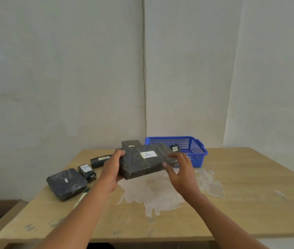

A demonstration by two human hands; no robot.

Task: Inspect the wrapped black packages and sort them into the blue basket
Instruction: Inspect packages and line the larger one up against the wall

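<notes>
Both hands hold the large wrapped black package (145, 161) above the table (232, 203): the left hand (112, 169) has its fingers curled over the package's left end, the right hand (180, 170) pinches its right end. Left of the left fingers lie three smaller packages (66, 184). Just beyond the right fingers sits the blue basket (196, 150), a small labelled package (175, 148) inside.

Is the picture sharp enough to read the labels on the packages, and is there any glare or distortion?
Head view: soft, even light, no glare; the large package shows a readable "A"; the right hand is slightly motion-blurred; the label on the square package is too small to read; the wide angle bends the table edges.
</notes>
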